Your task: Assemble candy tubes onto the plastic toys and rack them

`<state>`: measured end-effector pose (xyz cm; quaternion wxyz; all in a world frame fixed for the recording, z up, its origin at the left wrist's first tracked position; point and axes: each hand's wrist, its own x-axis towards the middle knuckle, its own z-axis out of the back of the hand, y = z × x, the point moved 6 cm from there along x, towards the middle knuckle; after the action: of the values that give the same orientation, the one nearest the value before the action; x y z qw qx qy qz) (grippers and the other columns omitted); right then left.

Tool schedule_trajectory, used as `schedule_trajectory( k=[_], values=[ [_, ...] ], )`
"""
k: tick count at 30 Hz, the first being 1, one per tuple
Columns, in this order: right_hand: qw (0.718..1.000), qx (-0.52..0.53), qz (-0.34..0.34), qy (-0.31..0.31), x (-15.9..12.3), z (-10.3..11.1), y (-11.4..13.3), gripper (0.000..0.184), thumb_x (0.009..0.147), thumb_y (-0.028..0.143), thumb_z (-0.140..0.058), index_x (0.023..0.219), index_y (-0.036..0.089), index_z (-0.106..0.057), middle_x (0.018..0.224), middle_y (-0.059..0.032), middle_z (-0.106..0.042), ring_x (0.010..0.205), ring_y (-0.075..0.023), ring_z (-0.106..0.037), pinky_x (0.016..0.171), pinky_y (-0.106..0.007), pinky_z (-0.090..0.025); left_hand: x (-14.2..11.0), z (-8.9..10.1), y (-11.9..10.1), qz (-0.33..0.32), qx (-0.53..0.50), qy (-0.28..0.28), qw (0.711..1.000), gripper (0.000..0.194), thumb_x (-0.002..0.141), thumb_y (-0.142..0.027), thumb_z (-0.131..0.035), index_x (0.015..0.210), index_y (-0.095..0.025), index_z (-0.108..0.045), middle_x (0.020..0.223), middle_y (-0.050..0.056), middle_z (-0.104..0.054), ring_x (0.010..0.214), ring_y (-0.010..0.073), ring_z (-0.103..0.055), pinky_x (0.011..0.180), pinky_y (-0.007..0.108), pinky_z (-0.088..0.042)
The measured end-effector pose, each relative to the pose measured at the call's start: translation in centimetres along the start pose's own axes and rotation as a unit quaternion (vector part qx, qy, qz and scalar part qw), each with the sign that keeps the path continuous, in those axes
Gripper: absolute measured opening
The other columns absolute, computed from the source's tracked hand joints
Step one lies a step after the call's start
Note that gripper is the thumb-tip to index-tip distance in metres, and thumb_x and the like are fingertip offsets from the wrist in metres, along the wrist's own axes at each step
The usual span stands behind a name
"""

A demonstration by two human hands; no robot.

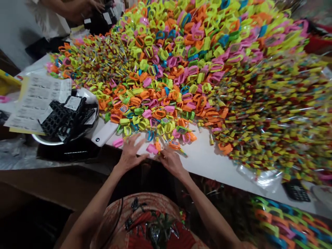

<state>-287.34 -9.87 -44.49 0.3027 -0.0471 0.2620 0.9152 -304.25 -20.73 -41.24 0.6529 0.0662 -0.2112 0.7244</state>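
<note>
My left hand (131, 155) rests at the front edge of the white table (199, 157), its fingers spread and nothing gripped. A pink plastic toy watch (152, 149) lies just right of its fingertips, and another pink piece (118, 142) sits to its left. My right hand (171, 161) is curled at the table edge with fingers pressed together; what they hold is hidden. Close to those fingers stand an orange plastic band (157, 145) and an orange toy watch with a printed face (174, 144). A thin yellow-tipped stick (183, 153) lies beyond the knuckles.
A big heap of colourful toy watches (155, 93) covers the table's middle. Bagged yellow-and-red sticks (275, 114) pile up right. To the left are a white phone (104, 134) and a bowl (44, 140) with black packets. Another person's hand (94, 5) works at the back left.
</note>
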Motion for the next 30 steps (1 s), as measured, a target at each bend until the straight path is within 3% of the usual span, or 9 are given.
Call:
schedule_trajectory(
  k=[2,4,8,14,19,26,30],
  values=[
    [0.998,0.021,-0.012,-0.057,0.2,-0.8,-0.8,0.025,0.100,0.025,-0.053,0.114,0.017,-0.073,0.104,-0.0120,-0.073,0.091,-0.0228,-0.067,0.073,-0.029,-0.044,-1.6,-0.5,3.7,0.122,0.025,-0.038,0.991,0.063,0.097,-0.060,-0.058,0.146,-0.020,-0.060,0.153,0.023,-0.054,0.143,0.0370,-0.051,0.118,0.055,-0.035],
    [0.995,0.033,-0.010,-0.092,0.8,-1.9,-0.9,0.034,0.099,0.024,-0.053,0.129,0.017,-0.069,0.102,-0.0116,-0.074,0.093,-0.0233,-0.067,0.075,-0.029,-0.047,-2.7,-1.5,7.0,0.204,0.039,-0.032,0.978,0.074,0.091,-0.067,-0.063,0.147,-0.019,-0.060,0.157,0.025,-0.050,0.145,0.0414,-0.048,0.118,0.057,-0.036],
    [0.993,0.016,-0.027,-0.115,3.0,-3.2,0.3,0.042,0.101,0.025,-0.052,0.141,0.019,-0.063,0.115,-0.0125,-0.074,0.100,-0.0237,-0.068,0.077,-0.028,-0.048,-1.5,-3.6,10.0,0.224,0.006,0.011,0.975,0.095,0.078,-0.071,-0.075,0.156,-0.022,-0.052,0.169,0.022,-0.033,0.155,0.0436,-0.034,0.124,0.057,-0.033],
    [0.990,-0.003,-0.064,-0.128,7.2,-2.0,1.1,0.041,0.102,0.026,-0.050,0.140,0.016,-0.062,0.129,-0.0150,-0.068,0.111,-0.0258,-0.066,0.080,-0.029,-0.047,3.5,-5.8,9.0,0.194,-0.097,-0.017,0.976,0.102,0.078,-0.075,-0.072,0.161,-0.023,-0.044,0.176,0.020,-0.013,0.163,0.0438,-0.012,0.129,0.060,-0.020],
    [0.985,-0.017,-0.077,-0.157,9.4,-0.8,-0.3,0.029,0.099,0.027,-0.049,0.115,0.013,-0.068,0.114,-0.0147,-0.070,0.097,-0.0244,-0.064,0.078,-0.030,-0.042,6.4,-7.9,8.2,0.197,-0.144,-0.033,0.969,0.109,0.077,-0.082,-0.068,0.163,-0.021,-0.040,0.177,0.021,0.002,0.163,0.0468,-0.004,0.127,0.062,-0.021],
    [0.971,0.036,-0.124,-0.202,10.7,2.4,-3.9,0.022,0.089,0.029,-0.047,0.089,0.015,-0.065,0.087,-0.0087,-0.067,0.073,-0.0189,-0.052,0.068,-0.030,-0.035,11.2,-9.5,6.9,0.133,-0.178,-0.031,0.975,0.106,0.076,-0.082,-0.069,0.161,-0.022,-0.044,0.177,0.018,0.009,0.163,0.0467,0.003,0.129,0.062,-0.011],
    [0.971,0.062,-0.136,-0.187,10.2,3.1,-4.3,0.024,0.086,0.039,-0.051,0.081,0.017,-0.061,0.077,-0.0074,-0.063,0.068,-0.0188,-0.049,0.065,-0.031,-0.034,11.3,-9.5,6.4,0.139,-0.178,-0.012,0.974,0.105,0.078,-0.077,-0.071,0.163,-0.024,-0.039,0.178,0.016,0.009,0.163,0.0464,0.005,0.128,0.065,-0.014]
  ],
)
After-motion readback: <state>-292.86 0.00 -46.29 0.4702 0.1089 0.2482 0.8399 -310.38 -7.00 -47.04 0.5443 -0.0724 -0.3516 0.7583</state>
